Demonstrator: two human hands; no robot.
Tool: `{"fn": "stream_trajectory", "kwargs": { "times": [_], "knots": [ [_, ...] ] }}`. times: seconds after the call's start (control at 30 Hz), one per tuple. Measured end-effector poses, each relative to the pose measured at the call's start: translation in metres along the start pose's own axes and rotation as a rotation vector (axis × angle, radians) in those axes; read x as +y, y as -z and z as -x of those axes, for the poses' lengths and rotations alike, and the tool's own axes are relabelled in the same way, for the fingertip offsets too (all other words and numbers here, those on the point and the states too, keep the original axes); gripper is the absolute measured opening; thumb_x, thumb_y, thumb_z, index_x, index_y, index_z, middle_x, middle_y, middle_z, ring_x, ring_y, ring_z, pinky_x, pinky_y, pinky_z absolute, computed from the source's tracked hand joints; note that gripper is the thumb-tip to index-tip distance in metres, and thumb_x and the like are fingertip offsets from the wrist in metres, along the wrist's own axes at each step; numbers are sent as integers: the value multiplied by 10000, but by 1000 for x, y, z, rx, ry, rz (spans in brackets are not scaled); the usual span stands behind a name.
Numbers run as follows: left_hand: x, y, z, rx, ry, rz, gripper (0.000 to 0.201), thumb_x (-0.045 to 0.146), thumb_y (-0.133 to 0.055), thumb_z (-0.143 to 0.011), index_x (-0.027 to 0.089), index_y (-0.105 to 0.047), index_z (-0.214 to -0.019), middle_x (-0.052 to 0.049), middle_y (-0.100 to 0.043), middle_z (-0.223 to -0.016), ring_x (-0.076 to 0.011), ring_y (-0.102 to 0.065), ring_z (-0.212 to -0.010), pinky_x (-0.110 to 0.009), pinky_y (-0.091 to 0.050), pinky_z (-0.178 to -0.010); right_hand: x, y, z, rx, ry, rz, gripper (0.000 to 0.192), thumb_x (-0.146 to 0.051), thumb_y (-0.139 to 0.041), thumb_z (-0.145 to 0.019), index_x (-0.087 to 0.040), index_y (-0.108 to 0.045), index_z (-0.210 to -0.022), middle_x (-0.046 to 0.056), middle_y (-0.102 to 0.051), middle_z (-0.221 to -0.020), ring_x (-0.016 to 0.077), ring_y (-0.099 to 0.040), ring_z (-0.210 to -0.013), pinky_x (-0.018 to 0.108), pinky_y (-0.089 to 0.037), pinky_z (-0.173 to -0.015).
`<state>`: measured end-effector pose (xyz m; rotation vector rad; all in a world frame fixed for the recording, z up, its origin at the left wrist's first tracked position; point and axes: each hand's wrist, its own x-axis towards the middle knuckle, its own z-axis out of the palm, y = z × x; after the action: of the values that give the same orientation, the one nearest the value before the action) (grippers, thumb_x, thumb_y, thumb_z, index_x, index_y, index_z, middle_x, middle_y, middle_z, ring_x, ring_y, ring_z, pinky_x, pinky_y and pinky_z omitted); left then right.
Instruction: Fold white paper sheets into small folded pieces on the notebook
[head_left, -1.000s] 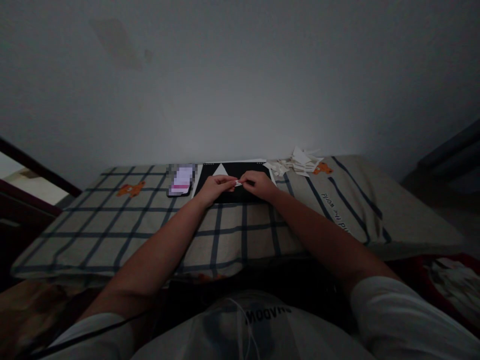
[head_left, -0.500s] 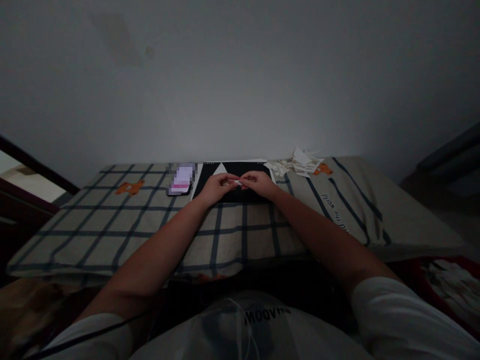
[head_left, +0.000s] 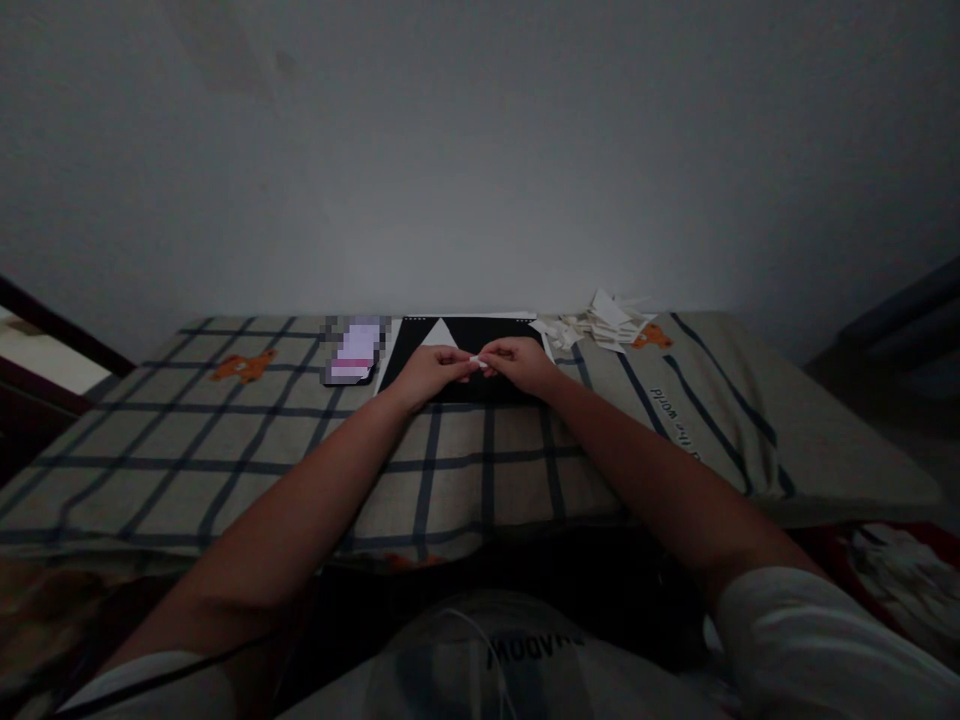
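Note:
My left hand (head_left: 429, 370) and my right hand (head_left: 519, 364) meet fingertip to fingertip over a black board (head_left: 465, 385) lying on a checked pillow (head_left: 300, 440). Between the fingertips of both hands is pinched a small white paper piece (head_left: 474, 361). A white triangle of paper (head_left: 438, 333) lies on the board just behind my left hand. The light is dim and the fold of the small piece cannot be made out.
A phone (head_left: 354, 351) with a lit, blurred screen lies left of the board. A heap of white folded paper pieces (head_left: 600, 326) sits at the pillow's far right. A plain wall rises behind. More pale scraps (head_left: 900, 570) lie at the lower right.
Both hands stay together on the small paper piece, with only slight finger shifts. The camera has tilted a little, so the pillow sits slightly lower and wider in view.

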<state>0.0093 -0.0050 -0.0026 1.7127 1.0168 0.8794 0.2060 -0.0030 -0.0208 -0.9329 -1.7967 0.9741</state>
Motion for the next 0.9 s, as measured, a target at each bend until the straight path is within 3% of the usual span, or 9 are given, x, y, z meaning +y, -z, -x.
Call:
{"fn": "stream_trajectory", "kwargs": {
  "times": [0.33, 0.5, 0.63, 0.9],
  "knots": [
    [-1, 3, -1, 14, -112, -59, 349, 480, -727, -729, 137, -731, -791, -42, -675, -652, -126, -586, -590, -234, -430, -557, -2, 0, 2, -21, -27, -39, 279, -426, -611, -833, -155, -662, -871, 42, -682, -754, 133, -638, -654, 264, -520, -626],
    [1, 3, 0, -30, -107, -96, 348, 479, -714, -744, 133, -708, -768, -36, -653, -633, -125, -573, -581, -233, -406, -546, -5, 1, 5, -104, 42, 145, 248, -360, -494, -907, -161, -620, -830, 3, -621, -655, 117, -592, -598, 238, -457, -579],
    [3, 1, 0, -35, -99, -78, 377, 518, -695, -741, 143, -662, -717, -18, -613, -600, -121, -545, -555, -237, -396, -531, -14, 1, 6, -94, 126, 295, 233, -310, -470, -915, -170, -589, -772, -2, -606, -649, 115, -572, -599, 234, -412, -584],
    [2, 3, 0, -44, -200, -86, 360, 511, -629, -796, 160, -630, -718, -2, -578, -620, -118, -505, -565, -246, -372, -552, -17, 2, 8, -95, 159, 304, 261, -351, -465, -924, -182, -579, -761, -15, -573, -631, 118, -535, -606, 240, -384, -603]
  ]
}}
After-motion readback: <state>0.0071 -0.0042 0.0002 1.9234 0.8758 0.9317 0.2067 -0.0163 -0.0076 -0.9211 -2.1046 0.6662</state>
